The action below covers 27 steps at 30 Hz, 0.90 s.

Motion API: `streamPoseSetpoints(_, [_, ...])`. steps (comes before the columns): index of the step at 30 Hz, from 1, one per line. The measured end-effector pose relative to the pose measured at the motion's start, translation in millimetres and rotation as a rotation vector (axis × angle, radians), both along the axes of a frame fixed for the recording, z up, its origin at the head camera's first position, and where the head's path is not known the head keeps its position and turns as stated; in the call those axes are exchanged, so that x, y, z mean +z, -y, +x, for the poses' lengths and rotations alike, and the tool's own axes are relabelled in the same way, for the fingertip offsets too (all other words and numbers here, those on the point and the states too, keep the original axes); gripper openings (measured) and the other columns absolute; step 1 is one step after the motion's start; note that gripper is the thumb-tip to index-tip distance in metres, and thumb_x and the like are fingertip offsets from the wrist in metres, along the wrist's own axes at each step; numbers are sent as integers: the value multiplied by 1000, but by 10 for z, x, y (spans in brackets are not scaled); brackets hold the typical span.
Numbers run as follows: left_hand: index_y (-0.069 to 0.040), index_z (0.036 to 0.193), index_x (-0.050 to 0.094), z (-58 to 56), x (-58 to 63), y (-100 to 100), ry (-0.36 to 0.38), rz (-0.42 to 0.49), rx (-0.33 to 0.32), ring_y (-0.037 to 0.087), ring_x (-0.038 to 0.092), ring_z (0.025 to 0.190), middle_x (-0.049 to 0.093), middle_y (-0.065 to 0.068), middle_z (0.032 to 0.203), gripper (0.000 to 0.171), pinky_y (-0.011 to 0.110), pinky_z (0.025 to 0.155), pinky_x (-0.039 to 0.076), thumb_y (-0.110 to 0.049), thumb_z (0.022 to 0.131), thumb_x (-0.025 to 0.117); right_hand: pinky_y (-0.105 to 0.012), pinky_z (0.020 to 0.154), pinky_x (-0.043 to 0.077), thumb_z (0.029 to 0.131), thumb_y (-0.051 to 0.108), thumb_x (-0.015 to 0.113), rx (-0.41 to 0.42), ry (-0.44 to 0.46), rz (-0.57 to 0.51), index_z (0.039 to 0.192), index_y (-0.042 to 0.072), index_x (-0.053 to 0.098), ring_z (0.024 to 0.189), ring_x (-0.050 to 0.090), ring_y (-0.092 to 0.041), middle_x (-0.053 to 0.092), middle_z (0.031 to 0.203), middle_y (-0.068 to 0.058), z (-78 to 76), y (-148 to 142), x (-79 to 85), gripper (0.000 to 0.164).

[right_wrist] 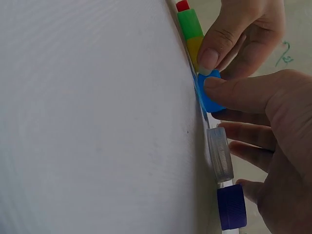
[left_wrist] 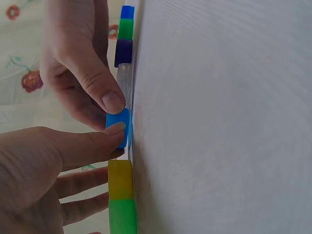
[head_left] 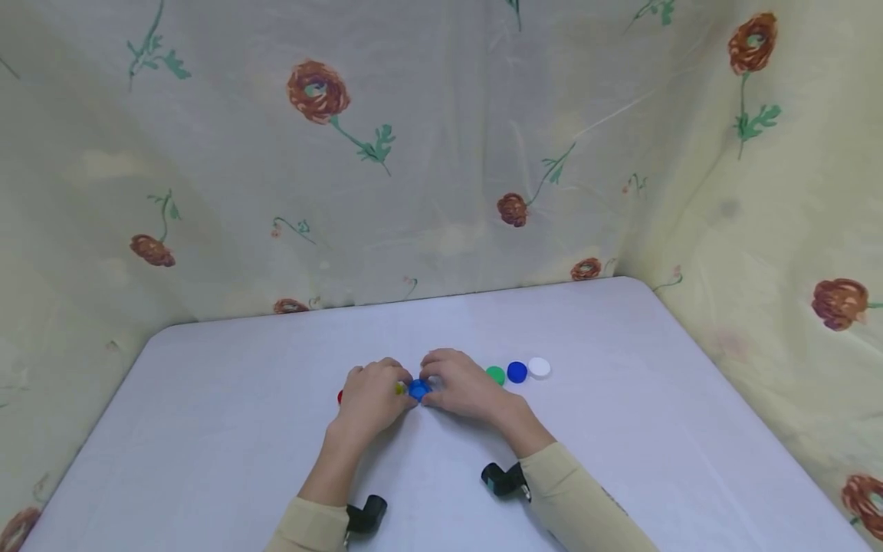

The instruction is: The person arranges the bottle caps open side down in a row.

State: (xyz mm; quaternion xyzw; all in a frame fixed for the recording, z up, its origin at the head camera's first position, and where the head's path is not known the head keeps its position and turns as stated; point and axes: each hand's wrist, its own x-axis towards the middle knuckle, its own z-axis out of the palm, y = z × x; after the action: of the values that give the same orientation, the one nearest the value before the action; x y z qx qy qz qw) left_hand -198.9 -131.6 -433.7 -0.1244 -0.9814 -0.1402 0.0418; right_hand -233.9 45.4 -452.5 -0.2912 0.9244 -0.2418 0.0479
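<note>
A light blue bottle cap sits on the table between my two hands. My left hand holds its left side, thumb on the near face and fingers behind. From the other side my right hand pinches the same cap, its thumb pressed on the near face in the right wrist view. Left of the blue cap stand a yellow cap and a green cap, partly behind my left fingers. A clear ridged cap and a purple cap stand to its right, by my right fingers.
The row of caps goes on with a red cap at the left end and a green cap, a dark blue cap and a white cap at the right. A flowered curtain hangs behind the white-covered table.
</note>
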Motion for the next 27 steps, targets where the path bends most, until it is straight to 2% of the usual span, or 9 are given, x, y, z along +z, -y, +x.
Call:
streamPoseSetpoints(9, [-14,106,76,-1,15,-14,-14,36,-13,28,67,112,73,5,116,29,56,101,46,-30,82,82,-46,115,39,92,27,69,-12,-7,-57,111,10,73,138,49,-27,62,137,-7,9,-19,50,26])
streamPoseSetpoints(20, [-17,111,75,-10,14,-30,-14,0,-5,27,65,116,73,4,120,33,56,105,43,-30,83,81,-48,117,37,94,34,65,-66,105,-116,111,10,73,142,44,-27,57,142,-5,30,-30,69,30])
streamPoseSetpoints(27, [-18,109,77,-3,12,-31,-59,-24,-16,28,67,114,74,3,115,27,59,104,43,-30,85,79,-48,118,35,95,34,63,-68,98,-139,113,6,73,141,45,-28,58,141,-6,7,-57,57,35])
